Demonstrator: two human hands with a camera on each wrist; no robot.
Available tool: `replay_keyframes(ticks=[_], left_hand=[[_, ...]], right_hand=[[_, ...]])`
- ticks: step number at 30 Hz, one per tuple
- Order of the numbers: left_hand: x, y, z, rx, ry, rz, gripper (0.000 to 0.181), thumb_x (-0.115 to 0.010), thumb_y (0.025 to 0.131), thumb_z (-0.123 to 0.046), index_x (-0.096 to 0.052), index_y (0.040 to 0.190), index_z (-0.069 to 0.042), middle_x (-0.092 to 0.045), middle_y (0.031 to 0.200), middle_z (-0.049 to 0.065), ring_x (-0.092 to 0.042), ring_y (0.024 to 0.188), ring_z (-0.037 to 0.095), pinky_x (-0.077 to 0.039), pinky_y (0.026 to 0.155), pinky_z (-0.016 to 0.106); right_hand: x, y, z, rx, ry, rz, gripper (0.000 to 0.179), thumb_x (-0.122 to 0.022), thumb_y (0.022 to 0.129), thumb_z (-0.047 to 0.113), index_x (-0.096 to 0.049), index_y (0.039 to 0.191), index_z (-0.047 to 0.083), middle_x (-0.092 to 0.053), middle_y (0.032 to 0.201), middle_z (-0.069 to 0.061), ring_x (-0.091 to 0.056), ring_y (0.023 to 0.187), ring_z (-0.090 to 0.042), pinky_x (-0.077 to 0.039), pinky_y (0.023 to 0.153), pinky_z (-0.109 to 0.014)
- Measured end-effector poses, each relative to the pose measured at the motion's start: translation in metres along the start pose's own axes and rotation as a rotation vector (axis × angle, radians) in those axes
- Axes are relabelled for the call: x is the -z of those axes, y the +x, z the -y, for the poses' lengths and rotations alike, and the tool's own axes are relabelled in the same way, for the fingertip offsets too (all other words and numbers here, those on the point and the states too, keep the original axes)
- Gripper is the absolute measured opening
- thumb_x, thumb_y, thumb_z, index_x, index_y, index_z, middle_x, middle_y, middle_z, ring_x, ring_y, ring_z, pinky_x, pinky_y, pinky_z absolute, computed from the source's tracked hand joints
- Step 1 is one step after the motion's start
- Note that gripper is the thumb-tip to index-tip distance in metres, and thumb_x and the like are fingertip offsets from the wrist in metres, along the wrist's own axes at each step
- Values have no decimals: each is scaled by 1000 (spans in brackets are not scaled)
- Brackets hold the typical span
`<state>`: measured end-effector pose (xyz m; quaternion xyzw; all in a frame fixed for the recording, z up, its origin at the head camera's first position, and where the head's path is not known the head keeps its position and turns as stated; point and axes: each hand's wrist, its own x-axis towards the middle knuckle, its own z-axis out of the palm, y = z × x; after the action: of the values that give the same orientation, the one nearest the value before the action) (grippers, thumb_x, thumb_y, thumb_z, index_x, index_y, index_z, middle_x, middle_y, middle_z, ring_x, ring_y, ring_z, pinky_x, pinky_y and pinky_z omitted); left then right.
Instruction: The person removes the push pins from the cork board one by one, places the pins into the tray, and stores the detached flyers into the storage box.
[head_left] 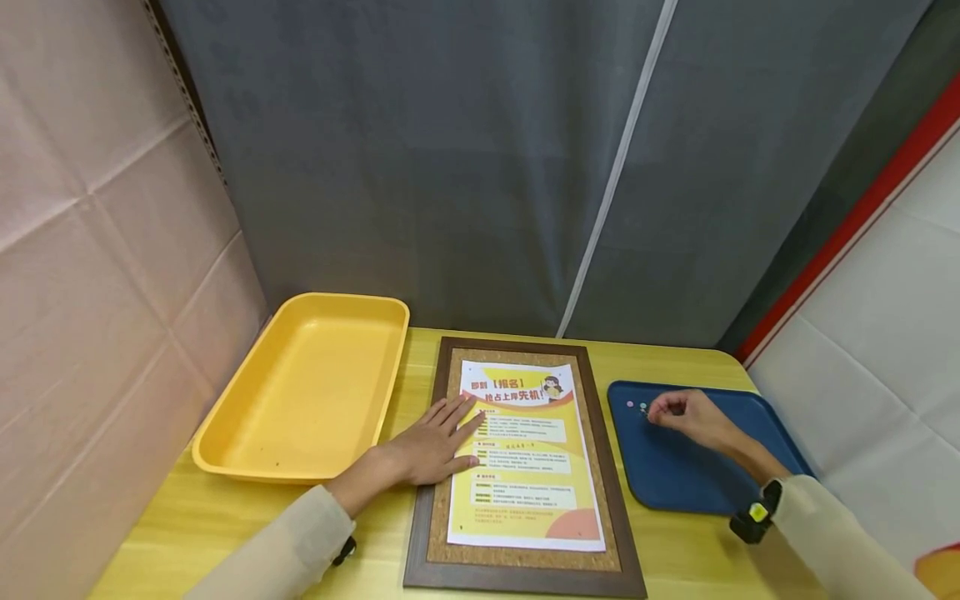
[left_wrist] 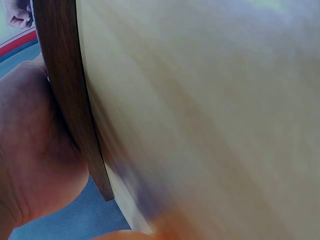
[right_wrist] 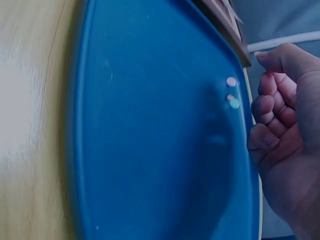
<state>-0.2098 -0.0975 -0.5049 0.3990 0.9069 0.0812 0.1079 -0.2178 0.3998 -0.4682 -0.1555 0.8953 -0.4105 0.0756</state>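
My left hand (head_left: 435,442) lies spread on the left side of a printed yellow-and-white poster (head_left: 525,500), which rests on a cork board (head_left: 611,533) with a brown wooden frame (head_left: 525,577). Small dark dots show near some poster corners. Over the left part of a blue tray (head_left: 712,492), my right hand (head_left: 693,418) has its thumb and index finger pinched together on a tiny thing, apparently a thumbtack, mostly hidden by the fingertips. Close by in the tray lie a pink thumbtack (right_wrist: 231,81) and a green thumbtack (right_wrist: 234,103), with a small copper-coloured bit (right_wrist: 230,97) beside the green one.
A large yellow tray (head_left: 315,383) stands left of the board, a few dark specks in its bottom. All of it sits on a wood-grain table (head_left: 187,533). A grey curtain (head_left: 450,167) closes off the back, and pale walls flank both sides.
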Motion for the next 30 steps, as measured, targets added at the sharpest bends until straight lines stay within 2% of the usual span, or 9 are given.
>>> replay_keyframes(ticks=[6, 11, 17, 30], left_hand=[[7, -1, -3, 7, -9, 14, 79, -30, 112, -62, -13, 172, -15, 5, 179, 14, 5, 165, 32, -4, 132, 55], [2, 0, -1, -5, -35, -5, 79, -29, 111, -63, -12, 172, -16, 5, 179, 14, 5, 165, 31, -3, 132, 56], [-4, 1, 3, -5, -17, -21, 79, -29, 111, -64, -11, 172, -18, 7, 179, 12, 7, 165, 29, -3, 132, 55], [0, -1, 0, -4, -19, -5, 79, -28, 111, -64, -10, 172, -17, 7, 179, 12, 7, 165, 30, -2, 132, 55]], right_hand=[[2, 4, -13, -42, -42, -35, 10, -69, 102, 4, -76, 95, 1, -76, 100, -11, -63, 83, -7, -56, 75, -22], [1, 5, -21, -81, -94, -63, 10, -69, 100, 3, -76, 94, 2, -75, 96, -8, -61, 80, -6, -54, 72, -22], [-2, 6, -26, -94, -116, -82, 8, -71, 99, 4, -77, 93, 2, -73, 93, -6, -59, 77, -6, -52, 70, -22], [-5, 9, -33, -116, -129, -90, 7, -72, 97, 2, -75, 91, 1, -71, 86, -4, -60, 74, -7, -52, 68, -22]])
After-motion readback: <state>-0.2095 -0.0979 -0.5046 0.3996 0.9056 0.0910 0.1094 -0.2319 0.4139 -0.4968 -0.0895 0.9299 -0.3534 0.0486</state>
